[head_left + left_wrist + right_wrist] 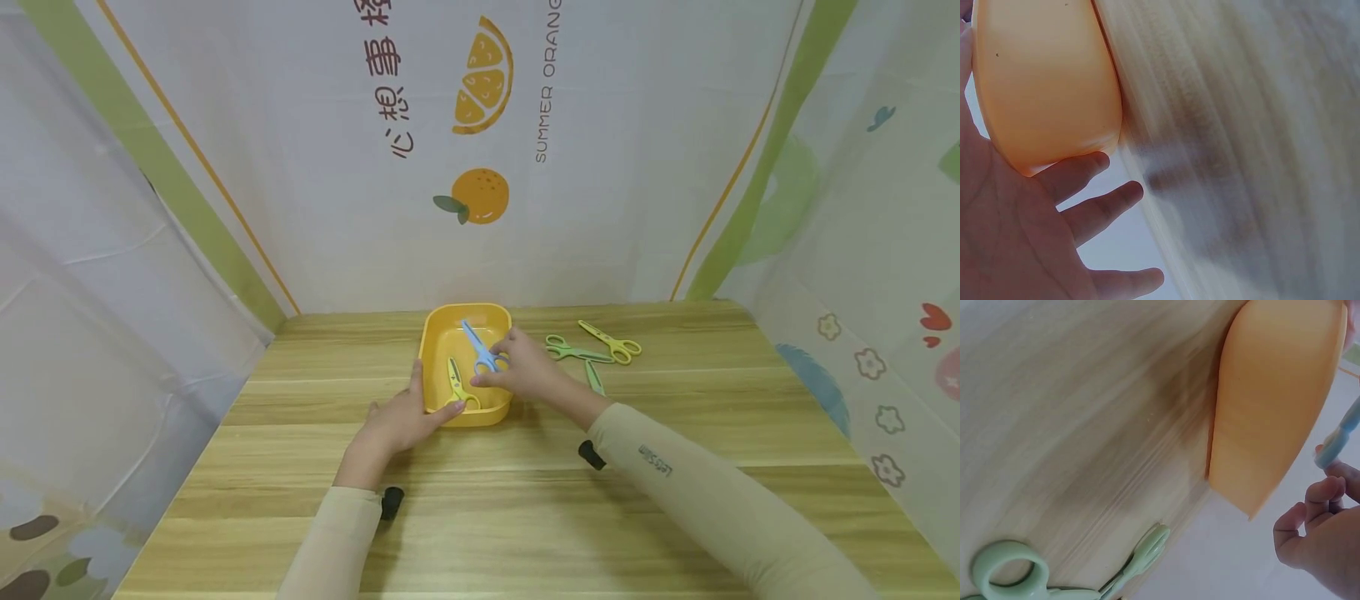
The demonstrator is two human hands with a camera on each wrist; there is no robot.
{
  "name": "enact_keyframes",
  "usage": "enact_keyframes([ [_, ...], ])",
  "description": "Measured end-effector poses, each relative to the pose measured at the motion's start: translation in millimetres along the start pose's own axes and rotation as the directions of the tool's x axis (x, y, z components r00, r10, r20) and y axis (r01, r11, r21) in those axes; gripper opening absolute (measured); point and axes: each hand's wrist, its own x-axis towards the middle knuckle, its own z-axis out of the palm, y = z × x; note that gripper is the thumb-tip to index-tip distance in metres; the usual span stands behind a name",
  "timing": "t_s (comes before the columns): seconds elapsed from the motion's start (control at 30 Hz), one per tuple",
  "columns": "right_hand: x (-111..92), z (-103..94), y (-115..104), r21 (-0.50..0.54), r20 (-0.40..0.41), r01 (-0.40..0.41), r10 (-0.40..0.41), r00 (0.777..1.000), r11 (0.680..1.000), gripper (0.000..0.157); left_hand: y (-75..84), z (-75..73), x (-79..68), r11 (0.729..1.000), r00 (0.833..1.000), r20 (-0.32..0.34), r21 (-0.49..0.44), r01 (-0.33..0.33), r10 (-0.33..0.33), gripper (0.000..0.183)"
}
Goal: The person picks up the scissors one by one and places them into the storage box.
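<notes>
A yellow plastic box (431, 333) stands against the back edge of the wooden table. My left hand (397, 421) rests at its near left corner, thumb over the front rim and straight, spread fingers along the outside. Inside lies a pair of yellow scissors (455, 379), its handles close to the left thumb. My right hand (528, 367) pinches blue scissors (474, 339) by the handle loops above the box, blades pointing away. In the right wrist view, part of the blue scissors (1334, 447) shows at the fingertips.
Right of the box lie green scissors (585, 353) and yellow scissors (611, 342), touching or overlapping. Another green pair (594, 378) is partly hidden by the right forearm. A white printed curtain (600, 208) hangs behind the table (487, 517).
</notes>
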Motion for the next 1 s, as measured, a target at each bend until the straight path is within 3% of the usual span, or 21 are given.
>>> enact_keyframes([
  [0.53,1.2,3.7,0.0,-0.027,0.009,-0.001,0.001,1.0,1.0,0.072,-0.3,-0.6,0.7,1.0,1.0,-0.008,0.0,0.002,-0.002,0.122],
  [1.0,-0.4,-15.7,7.9,-0.053,-0.015,0.008,-0.009,1.0,0.999,0.068,-0.2,0.2,1.2,1.0,1.0,-0.006,0.007,0.011,-0.011,0.126],
])
